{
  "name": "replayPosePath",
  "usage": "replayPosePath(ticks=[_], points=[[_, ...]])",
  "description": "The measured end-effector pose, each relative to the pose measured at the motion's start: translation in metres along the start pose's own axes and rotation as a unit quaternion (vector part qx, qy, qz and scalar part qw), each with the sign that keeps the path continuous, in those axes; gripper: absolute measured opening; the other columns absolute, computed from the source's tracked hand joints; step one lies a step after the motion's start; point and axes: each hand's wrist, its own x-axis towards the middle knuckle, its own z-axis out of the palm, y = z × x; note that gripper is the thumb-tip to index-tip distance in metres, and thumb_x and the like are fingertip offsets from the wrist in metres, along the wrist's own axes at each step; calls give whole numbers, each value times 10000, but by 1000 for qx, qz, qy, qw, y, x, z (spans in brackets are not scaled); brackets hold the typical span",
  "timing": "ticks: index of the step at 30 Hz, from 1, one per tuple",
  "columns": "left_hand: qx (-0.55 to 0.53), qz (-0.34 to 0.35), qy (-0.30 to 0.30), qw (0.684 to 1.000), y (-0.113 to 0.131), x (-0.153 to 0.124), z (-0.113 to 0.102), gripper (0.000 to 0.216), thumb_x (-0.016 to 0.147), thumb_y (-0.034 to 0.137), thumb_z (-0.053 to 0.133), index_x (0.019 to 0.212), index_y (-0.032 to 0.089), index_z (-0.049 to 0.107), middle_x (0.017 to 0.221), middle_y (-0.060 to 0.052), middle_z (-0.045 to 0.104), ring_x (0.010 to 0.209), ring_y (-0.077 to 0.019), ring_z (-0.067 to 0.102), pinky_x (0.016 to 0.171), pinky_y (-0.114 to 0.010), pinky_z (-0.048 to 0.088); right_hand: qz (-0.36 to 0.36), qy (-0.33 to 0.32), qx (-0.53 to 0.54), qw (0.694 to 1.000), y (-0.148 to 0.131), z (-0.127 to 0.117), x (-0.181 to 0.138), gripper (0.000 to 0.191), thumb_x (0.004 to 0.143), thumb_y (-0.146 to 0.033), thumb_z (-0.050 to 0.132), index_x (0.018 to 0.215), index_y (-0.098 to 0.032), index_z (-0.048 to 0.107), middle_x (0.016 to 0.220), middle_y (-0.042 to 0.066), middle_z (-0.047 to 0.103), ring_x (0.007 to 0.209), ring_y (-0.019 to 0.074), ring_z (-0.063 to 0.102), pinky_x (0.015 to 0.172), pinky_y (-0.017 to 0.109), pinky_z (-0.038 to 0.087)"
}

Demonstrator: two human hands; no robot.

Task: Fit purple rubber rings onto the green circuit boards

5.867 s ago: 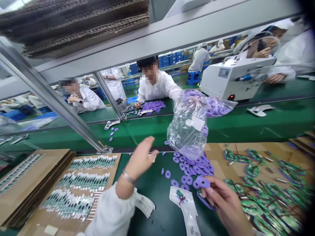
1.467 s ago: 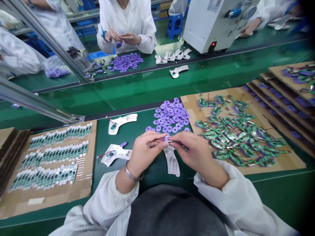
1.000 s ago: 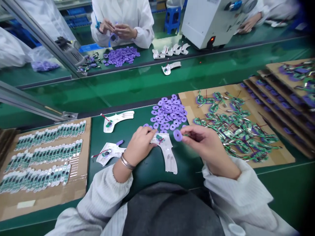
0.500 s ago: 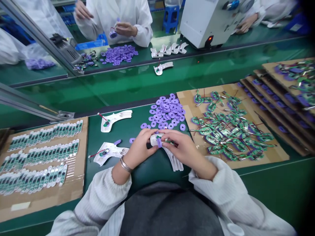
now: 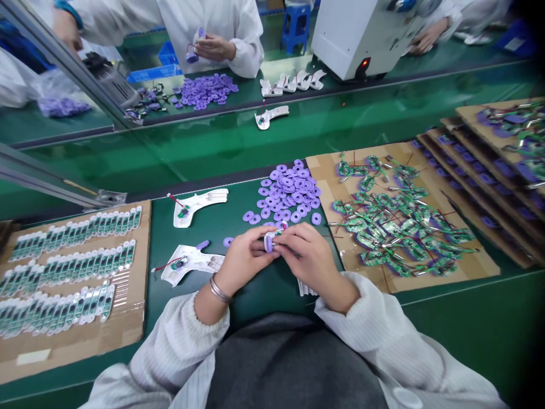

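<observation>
Purple rings (image 5: 287,193) lie heaped on the green tabletop (image 5: 272,301), and one more purple ring (image 5: 268,243) stands on edge between the person's hands, directly ahead of their chest. Its face is turned sideways, so it looks like a narrow upright oval, and it sits nearer the left hand (image 5: 244,255), whose fingertips pinch it. The right hand (image 5: 313,261) is closed in from the other side, its fingers bunched tightly around the ring's right edge, with the two hands almost touching. A sliver of green board (image 5: 277,233) shows just right of the ring, but the fingers hide how the two meet. Directly beyond the hands, the heap spreads toward the cardboard sheet (image 5: 404,258) of green circuit boards with red wires, while a loose ring (image 5: 228,242) lies just beyond the left hand. To the left are a white liner (image 5: 187,267) holding a small board and a cardboard sheet (image 5: 72,335) of green strips in rows. Below the right wrist, the end of a white strip (image 5: 307,288) pokes out. Across the line, a co-worker's hand (image 5: 215,48) holds a purple part near a smaller heap (image 5: 206,91).
</observation>
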Motion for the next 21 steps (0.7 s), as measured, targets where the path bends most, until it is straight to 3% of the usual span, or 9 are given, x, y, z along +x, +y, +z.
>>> replayPosePath(ticks=[4,9,15,18,21], points=[[-39,-16,-14,999,5,-2,-1,517,711,163,766,1204,149,609,1176,-128,693,957,-228,715,850,-371,612,-4,3,-11,1000,0,1,0,123,909,-162,582,934,-204,696,904,53,677,836,187,547,738,328,485],[-101,-24,-7,995,15,-4,-2,389,797,324,721,1149,165,677,1174,-116,701,893,-212,728,827,-373,622,-37,-7,-53,998,-2,-3,0,174,923,-149,551,987,-207,702,955,57,678,852,186,534,732,318,478],[-115,-41,39,992,10,-6,3,392,750,344,761,1086,151,700,1076,-107,737,892,-227,723,765,-370,633,-2,-13,-112,994,-11,-2,1,212,925,-187,543,788,-201,704,706,39,583,700,166,500,624,294,426],[-71,-63,41,995,5,-4,-2,353,772,317,725,1075,138,694,1050,-105,741,844,-205,723,724,-337,627,-29,-31,-79,996,-15,-17,3,147,906,-163,559,867,-200,696,825,48,654,790,180,567,713,320,463],[95,-46,67,992,1,1,-11,284,811,241,643,1073,136,684,995,-98,739,773,-188,712,688,-322,608,-12,7,-58,998,-6,-44,4,106,869,-156,587,905,-205,674,906,52,681,875,203,607,819,368,478]])
